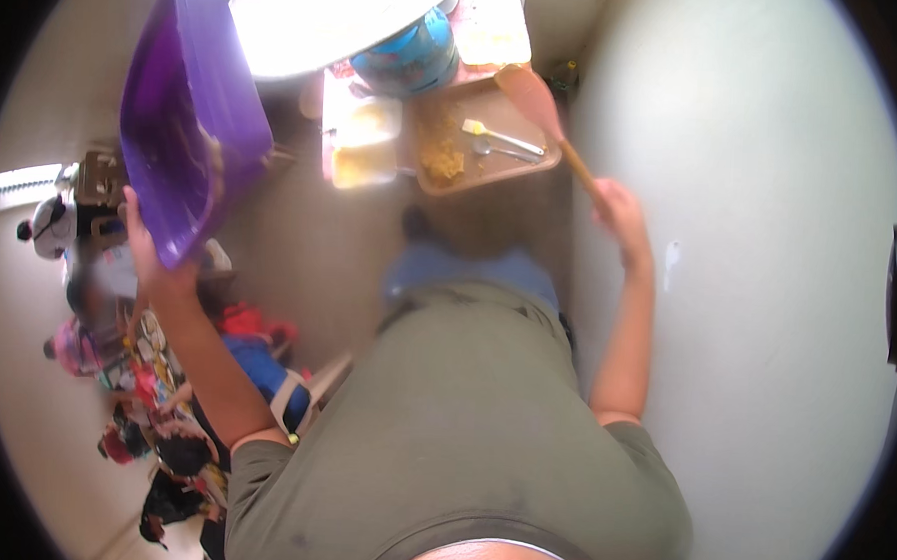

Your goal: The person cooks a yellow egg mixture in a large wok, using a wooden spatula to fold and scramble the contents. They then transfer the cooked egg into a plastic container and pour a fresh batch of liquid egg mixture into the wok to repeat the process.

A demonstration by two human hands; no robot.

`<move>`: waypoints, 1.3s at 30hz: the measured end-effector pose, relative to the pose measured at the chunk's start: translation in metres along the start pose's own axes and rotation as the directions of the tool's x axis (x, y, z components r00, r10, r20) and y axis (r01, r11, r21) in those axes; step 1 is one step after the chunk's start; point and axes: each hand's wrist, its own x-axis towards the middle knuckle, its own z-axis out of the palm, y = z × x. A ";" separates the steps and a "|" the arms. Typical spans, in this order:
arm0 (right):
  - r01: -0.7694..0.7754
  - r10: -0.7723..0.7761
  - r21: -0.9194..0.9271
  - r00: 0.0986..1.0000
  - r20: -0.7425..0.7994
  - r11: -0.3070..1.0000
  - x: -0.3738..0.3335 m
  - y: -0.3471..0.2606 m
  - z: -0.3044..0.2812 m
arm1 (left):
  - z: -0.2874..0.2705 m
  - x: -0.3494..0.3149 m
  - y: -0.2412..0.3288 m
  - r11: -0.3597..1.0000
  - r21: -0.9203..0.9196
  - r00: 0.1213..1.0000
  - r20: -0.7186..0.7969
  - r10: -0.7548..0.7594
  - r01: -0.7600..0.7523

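Observation:
My left hand (pixel 159 267) grips the lower corner of a purple plastic tub (pixel 234 100), raised and tipped on its side at the left. Pale smears line the tub's inner wall. In my right hand (pixel 623 220) is a spatula (pixel 536 104) with a wooden handle and a pinkish blade, pointing up and left. Its blade hangs by the far right corner of a tan baking tray (pixel 498 172). On that tray lie yellowish-brown crumbs (pixel 442 163), a pastry brush (pixel 503 136) with a pale head, and a metal spoon (pixel 481 146).
Beyond the tray stands a blue patterned container (pixel 418 58) beside a large, glaringly bright round pan (pixel 320 24). Two light containers (pixel 365 166) sit left of the tray. A pale wall (pixel 758 294) rises close on my right. Several people (pixel 176 448) are at the left.

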 end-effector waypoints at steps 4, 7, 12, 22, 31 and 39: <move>0.113 -0.167 -0.368 0.979 -0.118 0.923 0.088 0.119 0.009 | 0.007 -0.062 -0.082 0.996 -0.089 0.954 -0.299 -0.003 -0.025; 0.124 -0.325 -0.651 0.925 -0.198 0.749 0.118 0.138 0.044 | -0.022 -0.098 -0.131 0.997 -0.069 0.921 -0.389 0.006 -0.036; 0.232 -0.477 -0.828 0.878 -0.048 0.510 0.184 0.189 0.075 | -0.049 -0.093 -0.202 0.991 0.107 0.781 -0.611 0.130 -0.081; 0.253 -0.190 -0.875 0.963 0.190 0.412 0.203 0.195 0.029 | -0.184 -0.190 -0.317 0.962 0.263 0.381 -0.884 0.270 -0.071; 0.371 0.128 -0.866 0.893 0.432 0.334 0.260 0.169 0.008 | -0.136 -0.398 -0.525 0.929 0.072 -0.186 -0.982 0.004 -0.363; 0.537 0.062 -0.801 0.819 0.570 0.264 0.246 0.178 0.016 | -0.015 -0.413 -0.675 0.786 -0.056 -0.383 -0.851 -0.360 -0.616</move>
